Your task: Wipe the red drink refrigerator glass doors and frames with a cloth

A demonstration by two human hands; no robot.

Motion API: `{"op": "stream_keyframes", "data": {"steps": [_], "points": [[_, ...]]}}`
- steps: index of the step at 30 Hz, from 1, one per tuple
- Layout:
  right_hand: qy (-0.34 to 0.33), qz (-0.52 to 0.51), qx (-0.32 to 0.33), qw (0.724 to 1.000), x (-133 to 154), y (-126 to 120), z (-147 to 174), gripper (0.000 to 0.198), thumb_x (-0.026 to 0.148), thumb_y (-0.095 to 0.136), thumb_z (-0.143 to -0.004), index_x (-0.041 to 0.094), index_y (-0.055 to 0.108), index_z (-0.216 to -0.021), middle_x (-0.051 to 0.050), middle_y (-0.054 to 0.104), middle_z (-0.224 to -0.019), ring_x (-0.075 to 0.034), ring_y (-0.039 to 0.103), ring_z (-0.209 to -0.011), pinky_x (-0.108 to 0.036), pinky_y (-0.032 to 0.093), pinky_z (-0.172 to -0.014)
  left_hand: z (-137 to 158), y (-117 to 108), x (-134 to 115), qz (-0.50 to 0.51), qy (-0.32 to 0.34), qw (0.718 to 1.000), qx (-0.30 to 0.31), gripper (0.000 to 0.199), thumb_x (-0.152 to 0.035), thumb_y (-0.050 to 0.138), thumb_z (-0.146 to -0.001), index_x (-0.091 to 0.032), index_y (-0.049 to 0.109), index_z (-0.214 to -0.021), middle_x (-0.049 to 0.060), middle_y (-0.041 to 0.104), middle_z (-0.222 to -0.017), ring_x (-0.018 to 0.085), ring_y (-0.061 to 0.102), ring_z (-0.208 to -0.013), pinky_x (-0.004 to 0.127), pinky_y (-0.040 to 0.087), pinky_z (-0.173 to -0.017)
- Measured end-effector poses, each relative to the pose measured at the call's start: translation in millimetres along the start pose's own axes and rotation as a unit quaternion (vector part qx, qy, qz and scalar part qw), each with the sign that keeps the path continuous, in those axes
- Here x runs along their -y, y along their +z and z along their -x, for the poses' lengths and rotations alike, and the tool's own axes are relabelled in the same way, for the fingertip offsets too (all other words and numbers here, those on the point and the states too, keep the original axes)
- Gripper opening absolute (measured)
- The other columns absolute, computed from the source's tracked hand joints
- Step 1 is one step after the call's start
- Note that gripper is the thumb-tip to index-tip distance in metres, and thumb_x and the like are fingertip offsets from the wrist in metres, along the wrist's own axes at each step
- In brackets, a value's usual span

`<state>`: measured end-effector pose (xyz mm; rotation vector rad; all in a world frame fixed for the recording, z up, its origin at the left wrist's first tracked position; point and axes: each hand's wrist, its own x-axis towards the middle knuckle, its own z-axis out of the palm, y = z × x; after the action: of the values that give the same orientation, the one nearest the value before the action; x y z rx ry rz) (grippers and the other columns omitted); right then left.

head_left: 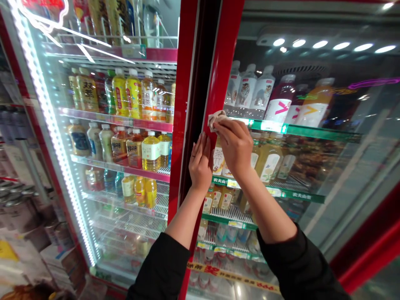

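My right hand pinches a crumpled whitish cloth and presses it against the red door frame of the right-hand drinks fridge. Just below and to the left, my left hand lies against the edge of that same red frame, its fingers stretched upward. A ring shows on one of its fingers. Nothing is visible in the left hand. Behind my right hand, the glass door shows bottles on green-edged shelves. Part of the cloth is hidden under my right fingers.
The left fridge holds bottled drinks on pink-edged wire shelves, with a bright light strip along its left side. Juice bottles stand on the right fridge's upper shelf. Stacked goods sit at the lower left.
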<state>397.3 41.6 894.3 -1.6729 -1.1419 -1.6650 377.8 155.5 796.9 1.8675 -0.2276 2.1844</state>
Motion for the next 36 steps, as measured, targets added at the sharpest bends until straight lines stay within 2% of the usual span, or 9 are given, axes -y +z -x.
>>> {"op": "stream_keyframes", "data": {"steps": [6,9,13,17,21,25,29,32,36], "points": [[-0.105,-0.026,0.029,0.994,-11,-28,36,0.041,0.011,0.062,-0.107,0.032,0.077,-0.139,-0.005,0.081,-0.127,-0.026,0.073,-0.120,-0.047,0.064,-0.107,3,5,4,0.051,0.007,0.998,-0.025,0.071,-0.011,0.044,-0.114,-0.030,0.021,-0.178,0.009,0.053,-0.171,0.020,0.045,-0.161,0.047,0.044,-0.136],[-0.071,0.010,-0.010,0.997,-25,-41,32,0.038,0.013,0.064,-0.106,0.033,0.080,-0.134,-0.005,0.082,-0.124,-0.027,0.074,-0.116,-0.049,0.065,-0.104,3,7,5,0.053,-0.001,0.999,-0.009,0.074,-0.016,0.049,-0.113,-0.029,0.017,-0.179,0.011,0.051,-0.172,0.023,0.046,-0.162,0.050,0.043,-0.136],[-0.018,0.039,-0.050,0.998,-18,-27,12,0.030,0.018,0.063,-0.108,0.032,0.084,-0.123,-0.005,0.083,-0.117,-0.027,0.075,-0.112,-0.051,0.067,-0.101,5,7,7,0.061,-0.002,0.998,-0.004,0.074,-0.014,0.047,-0.113,-0.030,0.017,-0.179,0.010,0.050,-0.173,0.023,0.046,-0.162,0.051,0.043,-0.136],[-0.068,0.007,0.007,0.998,0,-14,16,0.031,0.016,0.061,-0.110,0.029,0.082,-0.128,-0.006,0.084,-0.120,-0.025,0.074,-0.115,-0.047,0.067,-0.102,8,6,10,0.069,0.004,0.997,-0.021,0.074,-0.008,0.044,-0.112,-0.031,0.020,-0.178,0.008,0.050,-0.173,0.022,0.045,-0.162,0.050,0.042,-0.137],[-0.115,0.005,0.048,0.992,-3,-30,37,0.036,0.012,0.061,-0.109,0.027,0.079,-0.136,-0.007,0.083,-0.124,-0.025,0.074,-0.118,-0.045,0.066,-0.105,6,4,10,0.086,0.000,0.996,-0.010,0.074,-0.011,0.047,-0.112,-0.033,0.020,-0.178,0.008,0.049,-0.174,0.023,0.045,-0.162,0.051,0.041,-0.137],[-0.094,0.039,0.027,0.994,-16,-41,36,0.040,0.012,0.061,-0.109,0.031,0.077,-0.140,-0.007,0.083,-0.125,-0.025,0.074,-0.118,-0.046,0.066,-0.104,3,5,7,0.066,-0.003,0.998,-0.008,0.078,-0.018,0.057,-0.111,-0.030,0.019,-0.178,0.012,0.052,-0.171,0.026,0.050,-0.159,0.053,0.045,-0.135],[-0.062,0.036,-0.017,0.997,-14,-31,21,0.039,0.014,0.061,-0.109,0.032,0.079,-0.138,-0.006,0.083,-0.122,-0.026,0.074,-0.116,-0.048,0.066,-0.104,3,4,4,0.061,0.028,0.998,-0.012,0.075,-0.022,0.058,-0.112,-0.026,0.022,-0.178,0.015,0.051,-0.170,0.028,0.047,-0.160,0.054,0.045,-0.134],[-0.067,0.022,0.028,0.997,-7,-27,24,0.038,0.013,0.060,-0.109,0.031,0.078,-0.138,-0.007,0.083,-0.125,-0.027,0.074,-0.119,-0.049,0.065,-0.106,4,2,5,0.057,0.063,0.996,-0.008,0.071,-0.015,0.051,-0.113,-0.026,0.023,-0.177,0.013,0.054,-0.168,0.026,0.046,-0.160,0.052,0.044,-0.135],[-0.098,0.015,0.066,0.993,-12,-41,44,0.044,0.009,0.062,-0.107,0.028,0.074,-0.144,-0.008,0.082,-0.129,-0.026,0.073,-0.123,-0.046,0.063,-0.108,5,-1,5,0.043,0.087,0.995,0.000,0.071,-0.008,0.048,-0.112,-0.026,0.025,-0.177,0.012,0.055,-0.168,0.026,0.046,-0.159,0.052,0.047,-0.133]]}}
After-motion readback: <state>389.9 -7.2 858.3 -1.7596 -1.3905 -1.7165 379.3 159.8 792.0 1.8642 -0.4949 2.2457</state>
